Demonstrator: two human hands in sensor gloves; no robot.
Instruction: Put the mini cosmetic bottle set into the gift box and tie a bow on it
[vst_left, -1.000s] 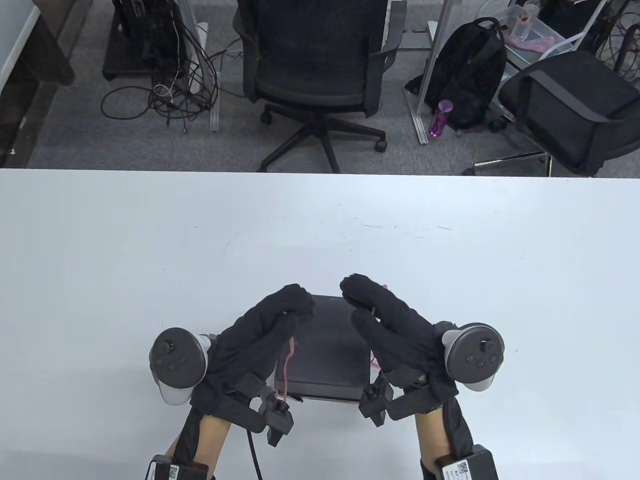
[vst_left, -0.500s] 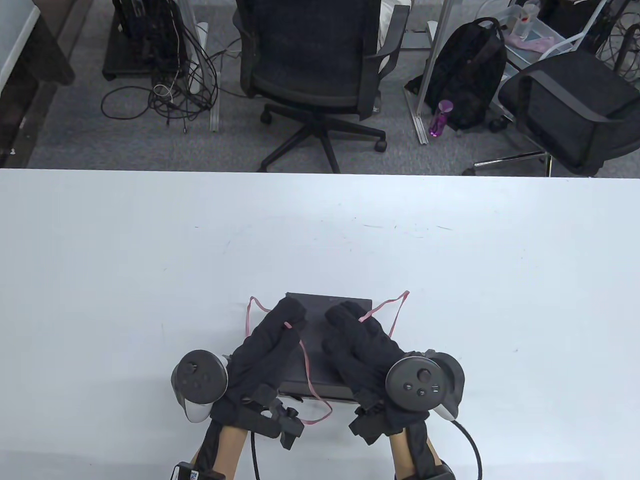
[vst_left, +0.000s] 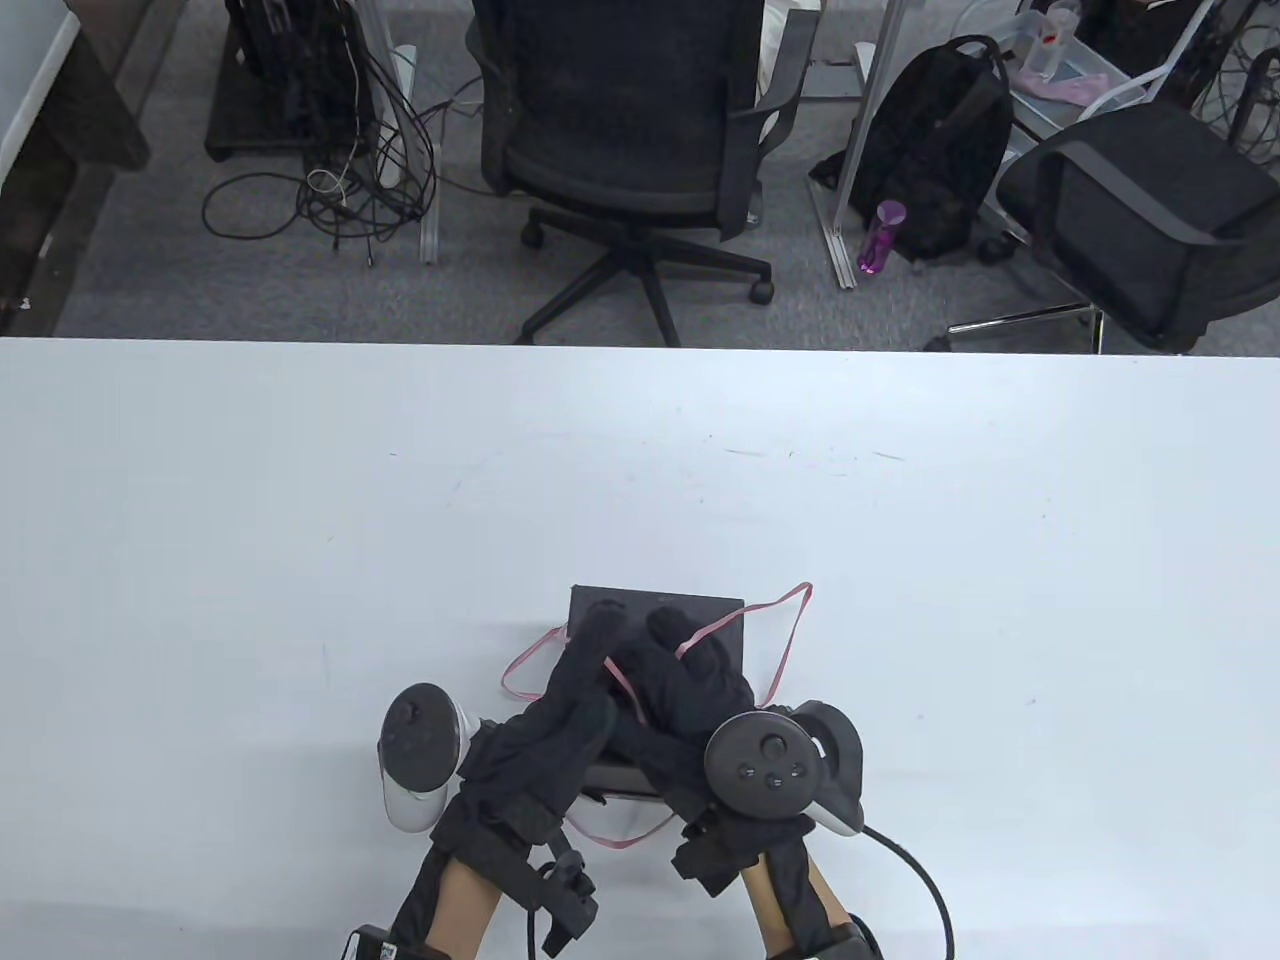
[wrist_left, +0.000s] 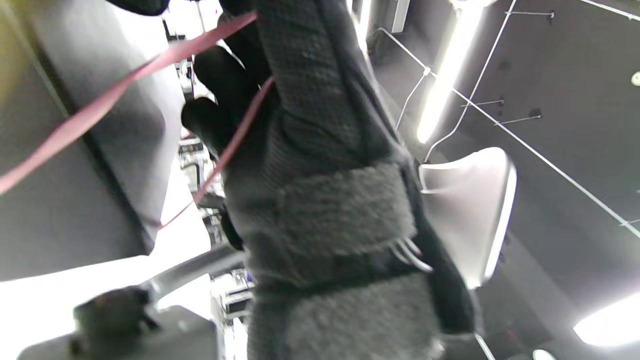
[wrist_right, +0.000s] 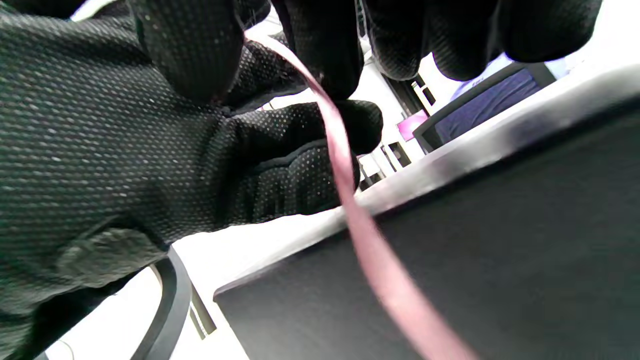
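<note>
The black gift box (vst_left: 722, 613) lies shut near the table's front edge, mostly hidden under both hands. A thin pink ribbon (vst_left: 797, 630) runs round it, looping out to the left, to the right and toward me. My left hand (vst_left: 587, 660) and right hand (vst_left: 690, 668) meet above the lid, fingers curled, each pinching a strand. In the left wrist view the ribbon (wrist_left: 120, 84) crosses my curled fingers (wrist_left: 220, 95) beside the box (wrist_left: 60, 200). In the right wrist view a strand (wrist_right: 350, 200) drops from my fingertips (wrist_right: 320, 60) onto the lid (wrist_right: 500, 250). No bottles are in view.
The white table (vst_left: 300, 500) stretches wide to the left, right and far side of the box. Beyond its far edge stand two office chairs (vst_left: 630, 120), a black backpack (vst_left: 940, 150) and floor cables (vst_left: 330, 190).
Both hands have drawn together over the middle of the lid until they touch. The left ribbon loop has dropped lower and shrunk; the right loop stays put.
</note>
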